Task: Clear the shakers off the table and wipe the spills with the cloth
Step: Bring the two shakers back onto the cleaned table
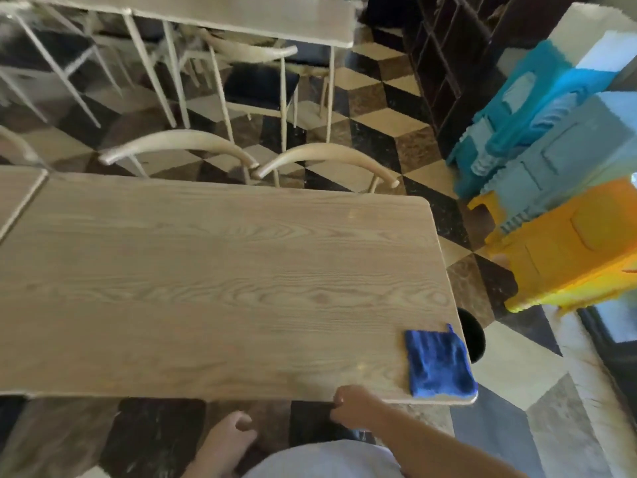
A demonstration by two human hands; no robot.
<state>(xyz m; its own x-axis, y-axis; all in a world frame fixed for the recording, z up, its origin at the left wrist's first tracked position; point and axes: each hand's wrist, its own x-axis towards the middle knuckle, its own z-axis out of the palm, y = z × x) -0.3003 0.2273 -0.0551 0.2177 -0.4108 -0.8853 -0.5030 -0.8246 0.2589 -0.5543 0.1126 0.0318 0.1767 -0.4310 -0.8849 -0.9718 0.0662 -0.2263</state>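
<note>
A folded blue cloth point(439, 365) lies flat on the near right corner of the light wooden table point(220, 284). No shaker shows anywhere on the tabletop. My right hand point(351, 403) is at the table's near edge, just left of the cloth, fingers curled with nothing visible in them. My left hand point(231, 431) hangs below the table edge, fingers loosely bent and holding nothing.
Two curved wooden chair backs point(179, 143) point(327, 158) stand along the table's far side. A second table point(241, 15) with chairs is farther back. Stacked blue, grey and yellow plastic stools point(558, 215) sit at the right on the checkered floor.
</note>
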